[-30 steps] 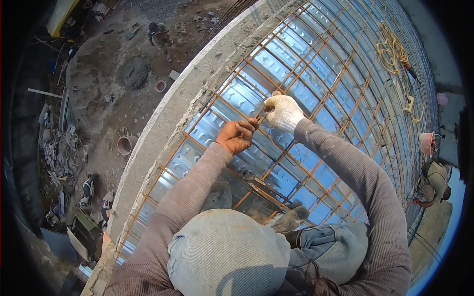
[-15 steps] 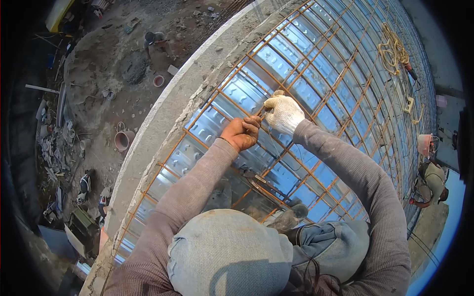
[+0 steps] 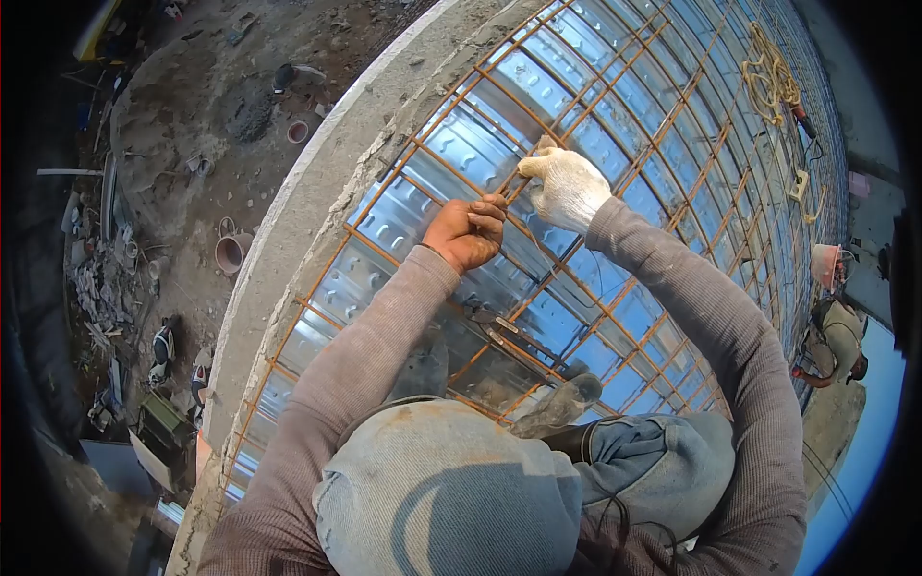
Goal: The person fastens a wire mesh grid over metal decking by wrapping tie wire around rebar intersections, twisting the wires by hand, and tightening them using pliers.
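Note:
My left hand point(image 3: 467, 233) is bare, with its fingers curled into a pinch beside a rusty reinforcing bar point(image 3: 538, 31). Close to its right, my right hand point(image 3: 569, 189) wears a white knitted glove, thumb and forefinger closed at the same crossing of the bar mesh. Whatever sits between the fingertips is too small to make out. A thin wire point(image 3: 573, 288) trails below the hands, and I cannot tell which hand it comes from. Long-handled cutters or pliers point(image 3: 519, 344) lie on the mesh nearer my body, beside a dusty shoe point(image 3: 557, 403).
Shiny ribbed metal decking point(image 3: 480, 144) lies under the mesh. A concrete edge point(image 3: 288, 216) curves along the left, with a drop to the ground, where buckets point(image 3: 230, 252) and rubble lie. Yellow rope point(image 3: 768, 82) rests at upper right. Another person point(image 3: 837, 341) crouches at far right.
My right hand has shifted slightly up and right, and the gap between my hands is wider. My left hand stays nearly in place. The view has tilted a little.

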The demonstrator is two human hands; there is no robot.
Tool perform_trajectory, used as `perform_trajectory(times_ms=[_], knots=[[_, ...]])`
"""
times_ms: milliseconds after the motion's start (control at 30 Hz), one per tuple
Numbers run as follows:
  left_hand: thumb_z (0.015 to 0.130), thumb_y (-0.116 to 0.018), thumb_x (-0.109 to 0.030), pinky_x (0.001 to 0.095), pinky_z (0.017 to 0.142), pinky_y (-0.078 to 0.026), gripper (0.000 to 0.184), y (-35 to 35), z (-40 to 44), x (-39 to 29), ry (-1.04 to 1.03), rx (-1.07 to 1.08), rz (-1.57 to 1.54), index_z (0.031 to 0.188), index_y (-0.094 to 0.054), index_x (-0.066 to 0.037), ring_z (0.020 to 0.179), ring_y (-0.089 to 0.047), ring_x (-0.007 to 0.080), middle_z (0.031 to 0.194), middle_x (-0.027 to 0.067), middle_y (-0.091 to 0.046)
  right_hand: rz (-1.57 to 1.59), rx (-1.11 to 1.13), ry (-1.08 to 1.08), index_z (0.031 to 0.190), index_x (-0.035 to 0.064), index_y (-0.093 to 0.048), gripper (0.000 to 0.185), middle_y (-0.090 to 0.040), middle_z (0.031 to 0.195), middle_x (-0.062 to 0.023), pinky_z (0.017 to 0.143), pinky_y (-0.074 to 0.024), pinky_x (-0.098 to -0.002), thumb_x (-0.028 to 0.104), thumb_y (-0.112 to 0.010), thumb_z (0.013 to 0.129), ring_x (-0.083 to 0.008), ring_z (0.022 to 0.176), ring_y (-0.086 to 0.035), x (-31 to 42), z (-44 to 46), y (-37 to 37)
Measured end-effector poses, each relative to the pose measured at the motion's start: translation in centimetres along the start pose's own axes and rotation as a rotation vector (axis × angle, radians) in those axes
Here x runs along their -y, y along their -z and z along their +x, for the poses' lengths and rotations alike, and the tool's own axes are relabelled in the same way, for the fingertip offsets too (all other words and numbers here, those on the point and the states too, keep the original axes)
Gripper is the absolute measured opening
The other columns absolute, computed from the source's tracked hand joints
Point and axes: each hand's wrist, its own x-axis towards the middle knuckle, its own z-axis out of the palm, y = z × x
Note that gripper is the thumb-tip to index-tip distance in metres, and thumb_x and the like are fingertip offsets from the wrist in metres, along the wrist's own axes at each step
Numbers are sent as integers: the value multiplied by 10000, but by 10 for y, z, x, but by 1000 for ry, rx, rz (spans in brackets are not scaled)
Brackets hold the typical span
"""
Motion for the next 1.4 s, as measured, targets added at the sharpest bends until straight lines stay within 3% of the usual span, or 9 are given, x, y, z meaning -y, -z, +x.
perform_trajectory(times_ms=[300, 567, 767, 833, 900, 1000, 1200, 1267, 1400], knots=[[904, -423, 132, 159, 446, -458, 202, 10, -3, -7, -30, 66, 280, 1056, -468, 6, 594, -509, 60, 877, 32, -529, 150, 159, -98, 1003, 96, -771, 216, -739, 964, -150, 854, -564, -423, 112, -634, 837, -310, 926, -720, 7, 15, -5], [1008, -398, 27, 150, 427, -442, 81, 8, -3, -14, 91, 59, 245, 1018, -471, -7, 555, -489, 42, 811, 17, -522, 210, 258, -234, 882, 27, -754, 150, -723, 821, -168, 688, -572, -403, 118, -666, 803, -317, 710, -705, 18, 26, 9], [1005, -429, 30, 150, 429, -431, 64, 14, -3, -15, 84, 126, 222, 1028, -464, -19, 561, -494, 44, 822, 20, -517, -158, 74, -2, 952, 72, -727, 142, -728, 921, -169, 789, -594, -430, 149, -667, 849, -327, 881, -739, 56, 6, 3], [1031, -422, -9, 156, 437, -433, 57, 10, -5, -10, 61, 100, 275, 1013, -475, -19, 557, -491, 33, 800, 8, -506, -62, -44, 0, 918, 71, -680, 112, -668, 902, -160, 738, -576, -438, 90, -680, 808, -367, 852, -703, 46, -4, -1], [1058, -415, -48, 163, 445, -435, 97, 8, -6, -9, 28, 80, 329, 999, -487, -20, 553, -489, 23, 778, -4, -496, 145, 14, -81, 964, 73, -683, 125, -663, 1132, -183, 836, -582, -426, 125, -696, 851, -365, 1002, -700, 31, -6, 4], [1046, -429, -26, 161, 443, -419, 47, 9, -5, -6, 8, 58, 354, 1057, -474, -32, 562, -475, 27, 813, -5, -498, 138, -148, 98, 967, 70, -657, 116, -611, 1040, -164, 818, -562, -441, 100, -685, 859, -365, 970, -674, 28, -13, -6], [1037, -464, -29, 159, 440, -393, 138, 1, -20, 10, -131, -27, 537, 1170, -499, -44, 553, -461, 28, 819, -1, -523, -31, -58, 291, 944, 45, -652, 105, -609, 1018, -144, 805, -567, -436, 98, -642, 854, -333, 955, -675, 29, -9, -7], [1031, -494, -42, 167, 437, -378, 180, -12, -32, 30, -537, -261, 718, 1210, -505, -37, 535, -450, 29, 804, 6, -550, -41, -51, 251, 949, 45, -652, 108, -611, 1019, -144, 806, -568, -435, 98, -638, 856, -334, 957, -675, 29, -14, -13], [1000, -521, -33, 191, 428, -355, 196, -14, -30, 49, -716, -454, 930, 1191, -538, 6, 513, -446, 35, 743, 9, -554, -66, -30, 176, 977, 47, -655, 131, -620, 1046, -142, 816, -570, -437, 95, -631, 857, -327, 972, -676, 34, -17, -13]])
